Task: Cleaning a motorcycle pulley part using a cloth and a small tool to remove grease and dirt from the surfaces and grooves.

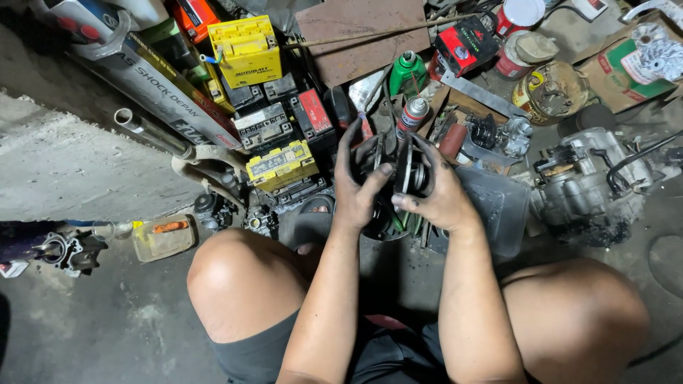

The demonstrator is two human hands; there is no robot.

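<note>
You're squatting on the concrete floor (107, 320) with a dark, round metal pulley assembly (393, 178) held up between your knees, right in front of the pile of batteries and cans. Your left hand (358, 186) cups its left side, fingers spread over the top rim and the thumb pressed across the face, so that grip is closed around the part. Your right hand (440, 190) wraps the right side, fingertips curled onto the shiny disc edge, pinching it from the other flank. Both hands are black with grease, so judge it slippery: keep the palms doing the holding and let the fingertips only steer. It looks as if you're working the two halves against each other; keep them square to one another, not cocked, and keep the piece low over the floor. Just behind your knuckles stand a spray can (413, 115) and a green bottle (407, 72), close enough to knock over. The grey engine casing (590, 186) sits well off to your right, the yellow battery (281, 166) to your left.
</note>
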